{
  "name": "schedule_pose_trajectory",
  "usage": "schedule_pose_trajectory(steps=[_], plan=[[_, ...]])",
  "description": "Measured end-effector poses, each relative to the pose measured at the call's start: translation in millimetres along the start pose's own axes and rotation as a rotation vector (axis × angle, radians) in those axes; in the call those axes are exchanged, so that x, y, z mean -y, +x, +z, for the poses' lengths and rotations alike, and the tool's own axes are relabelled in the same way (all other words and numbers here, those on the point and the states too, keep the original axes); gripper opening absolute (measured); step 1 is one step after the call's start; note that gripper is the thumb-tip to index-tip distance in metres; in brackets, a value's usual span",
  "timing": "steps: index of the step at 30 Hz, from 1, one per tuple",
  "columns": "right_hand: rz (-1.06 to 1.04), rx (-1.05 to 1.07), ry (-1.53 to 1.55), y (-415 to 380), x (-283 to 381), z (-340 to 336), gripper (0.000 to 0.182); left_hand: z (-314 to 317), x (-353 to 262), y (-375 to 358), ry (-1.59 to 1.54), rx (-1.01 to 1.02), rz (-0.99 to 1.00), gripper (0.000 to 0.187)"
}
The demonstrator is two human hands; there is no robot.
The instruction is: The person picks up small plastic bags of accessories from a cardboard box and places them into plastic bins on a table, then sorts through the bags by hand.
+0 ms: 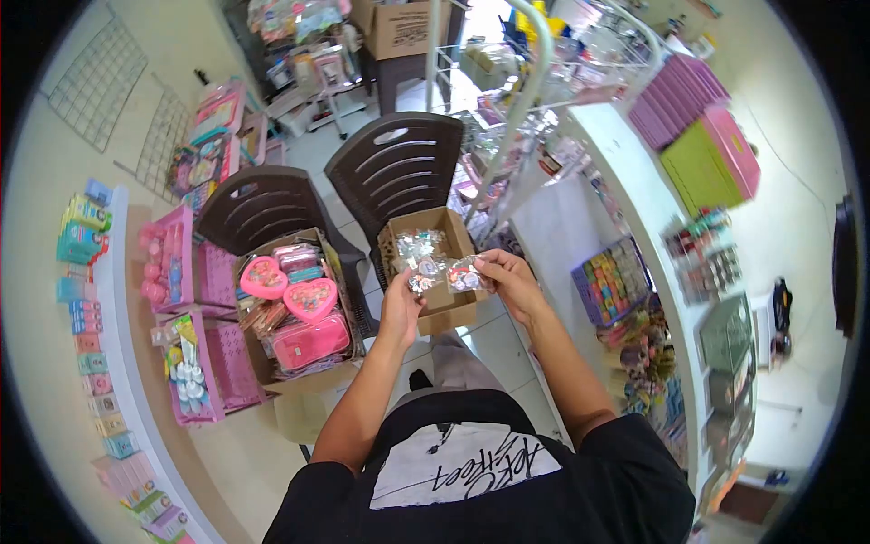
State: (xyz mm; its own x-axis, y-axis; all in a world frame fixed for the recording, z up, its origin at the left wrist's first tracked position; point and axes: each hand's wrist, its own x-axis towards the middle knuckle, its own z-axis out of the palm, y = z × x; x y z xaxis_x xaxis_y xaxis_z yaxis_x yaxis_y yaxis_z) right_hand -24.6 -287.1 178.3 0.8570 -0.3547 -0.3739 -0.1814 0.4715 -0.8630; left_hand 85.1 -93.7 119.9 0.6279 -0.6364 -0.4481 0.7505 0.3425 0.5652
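Both of my hands are held over an open cardboard box point(435, 321) on a brown plastic chair. My left hand point(400, 310) is closed on a small clear packet point(422, 277) of tiny colourful pieces. Pinched in my right hand point(513, 285) is a similar clear packet point(464, 276), its contents white, red and dark. The two packets are side by side, nearly meeting between my hands. More shiny clear packets point(419, 243) lie inside the box, beyond my fingers.
To the left, another cardboard box holds pink heart-shaped cases point(311, 300) and flat packs. Two brown chairs point(396, 163) stand ahead. Pink racks point(236, 367) and a product shelf line the left. A white counter point(625, 163) runs along the right, with a purple basket point(609, 283) below.
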Motion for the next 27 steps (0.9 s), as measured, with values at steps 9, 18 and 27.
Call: schedule_pose_trajectory(steps=[9,18,27], plan=[[-0.245,-0.249,0.064,-167,36,-62,0.029,98,35,-53,0.144,0.286,-0.109,0.016],[-0.336,-0.185,-0.034,-305,96,-81,0.051,173,77,-83,0.394,0.537,-0.084,0.016],[-0.355,-0.645,-0.921,-421,277,-189,0.031,241,97,-116,0.625,0.835,-0.031,0.017]])
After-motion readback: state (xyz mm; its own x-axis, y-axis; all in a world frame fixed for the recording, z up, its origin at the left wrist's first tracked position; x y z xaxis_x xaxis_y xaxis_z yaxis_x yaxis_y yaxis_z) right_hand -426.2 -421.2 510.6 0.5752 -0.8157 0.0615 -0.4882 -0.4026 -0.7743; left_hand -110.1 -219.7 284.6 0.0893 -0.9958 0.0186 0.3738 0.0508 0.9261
